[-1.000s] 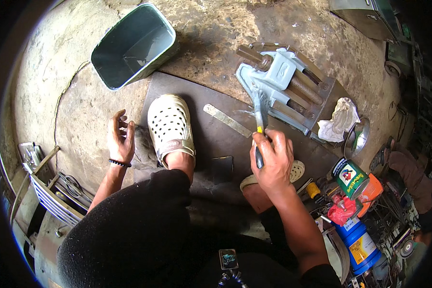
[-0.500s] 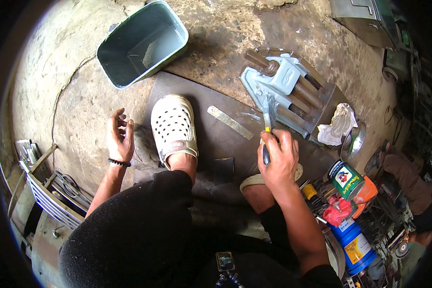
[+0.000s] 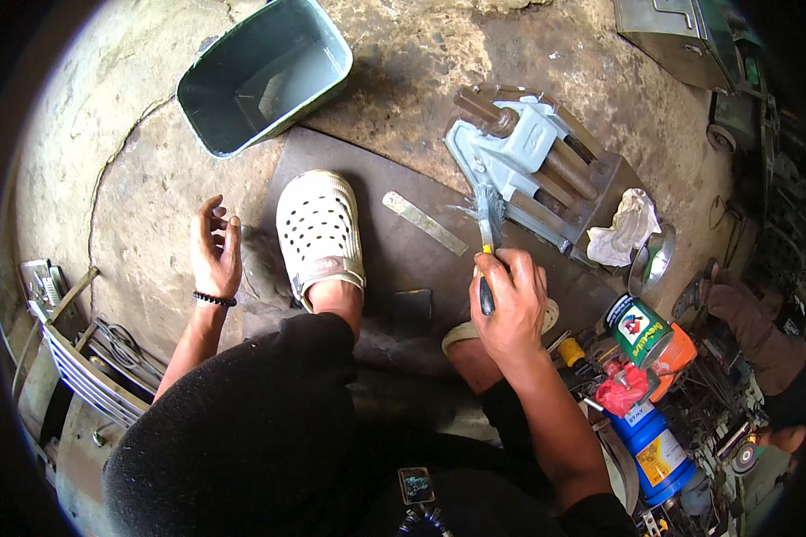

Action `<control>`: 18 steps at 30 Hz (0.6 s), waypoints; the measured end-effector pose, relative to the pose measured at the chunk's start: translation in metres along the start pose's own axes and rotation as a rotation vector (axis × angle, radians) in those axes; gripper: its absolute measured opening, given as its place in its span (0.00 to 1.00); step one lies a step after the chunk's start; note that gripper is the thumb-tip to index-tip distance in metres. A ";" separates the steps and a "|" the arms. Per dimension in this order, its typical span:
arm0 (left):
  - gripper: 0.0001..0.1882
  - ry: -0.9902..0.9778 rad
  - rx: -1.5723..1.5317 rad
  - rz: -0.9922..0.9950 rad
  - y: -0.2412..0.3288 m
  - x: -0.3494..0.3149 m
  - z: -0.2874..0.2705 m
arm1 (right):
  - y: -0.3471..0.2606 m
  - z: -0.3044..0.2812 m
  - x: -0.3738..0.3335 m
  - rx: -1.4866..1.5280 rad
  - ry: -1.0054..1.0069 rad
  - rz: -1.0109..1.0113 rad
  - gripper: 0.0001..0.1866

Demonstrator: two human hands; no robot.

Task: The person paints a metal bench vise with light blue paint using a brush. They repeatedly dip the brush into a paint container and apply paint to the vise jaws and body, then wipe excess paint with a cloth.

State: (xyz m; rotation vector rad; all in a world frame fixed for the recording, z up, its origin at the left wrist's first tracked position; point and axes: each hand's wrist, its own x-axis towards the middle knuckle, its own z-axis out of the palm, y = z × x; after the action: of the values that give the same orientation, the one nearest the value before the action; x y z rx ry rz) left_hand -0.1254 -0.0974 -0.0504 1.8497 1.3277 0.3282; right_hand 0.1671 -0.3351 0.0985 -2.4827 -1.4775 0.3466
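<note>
My right hand (image 3: 513, 300) is closed round the handle of a paintbrush (image 3: 486, 234). The brush points away from me, and its light blue bristles meet the lower left side of a bench vise (image 3: 528, 148). Pale blue paint covers the vise's jaw body, while its screw and bars look brown. Off to the left, my left hand (image 3: 217, 259) holds nothing, its fingers loosely apart above the floor. A flat, paint-marked metal strip (image 3: 424, 223) lies on the dark metal plate (image 3: 318, 152) between my feet and the vise.
A dark green tub (image 3: 242, 134) with liquid stands at the far left. Crumpled white cloth (image 3: 624, 229) and a round tin (image 3: 654, 260) sit right of the vise. A green can (image 3: 638, 332), a blue bucket (image 3: 651, 452) and tools crowd the right. Another person crouches at the right edge.
The brush and my right hand have shifted slightly left and nearer me, bringing the bristles down to the vise's lower edge. My left hand stays nearly where it was.
</note>
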 end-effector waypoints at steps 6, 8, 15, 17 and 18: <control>0.21 -0.016 -0.004 0.042 0.002 0.002 0.001 | 0.008 -0.001 0.007 -0.050 0.011 0.024 0.16; 0.21 -0.014 -0.010 0.034 0.003 0.002 0.001 | 0.008 -0.003 0.006 -0.013 0.008 -0.002 0.16; 0.20 -0.032 0.009 0.009 0.006 0.000 0.000 | -0.007 -0.034 -0.022 0.181 0.008 0.090 0.14; 0.21 -0.003 0.032 0.025 0.007 0.000 0.001 | -0.002 -0.049 -0.021 0.342 0.083 0.197 0.11; 0.21 -0.007 0.001 0.023 0.007 0.000 0.001 | 0.004 -0.062 -0.019 0.379 0.122 0.240 0.11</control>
State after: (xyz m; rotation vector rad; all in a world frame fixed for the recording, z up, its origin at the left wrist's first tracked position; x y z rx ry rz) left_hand -0.1194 -0.0986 -0.0459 1.8662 1.3031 0.3333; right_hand 0.1809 -0.3580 0.1573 -2.3235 -0.9633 0.4601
